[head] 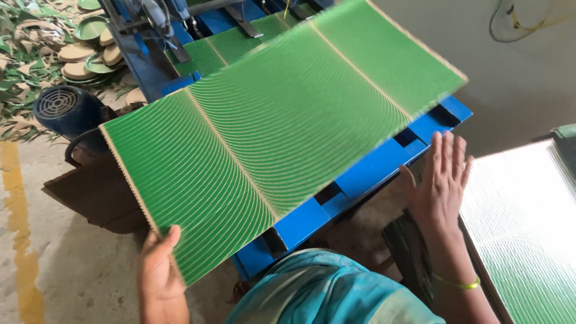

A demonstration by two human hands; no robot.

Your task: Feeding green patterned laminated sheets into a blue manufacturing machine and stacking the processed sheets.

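At the 7 o'clock corner, closest in, the left hand [157, 277] pinches the near edge of a green ribbed sheet [282, 126], thumb on top; the fingers underneath are hidden, so how they lie cannot be told. At 4 o'clock the right hand [441, 183] hovers flat with fingers [447, 153] spread and straight, just beside the sheet's lower edge and over the blue frame [360, 174], holding nothing. The sheet lies tilted across that frame, running from 7 o'clock up to 1 o'clock, its far end blurred. A stack of like sheets [528, 228] sits at 4 o'clock on the worktop.

Judging from this, the sheet is being fed onto the machine. The next move seems to call for the free hand to steady the right edge and square the sheet against the frame.

Farther off, at 10 o'clock, a dark motor [63, 108] and pressed plates [90, 51] rest on the floor.
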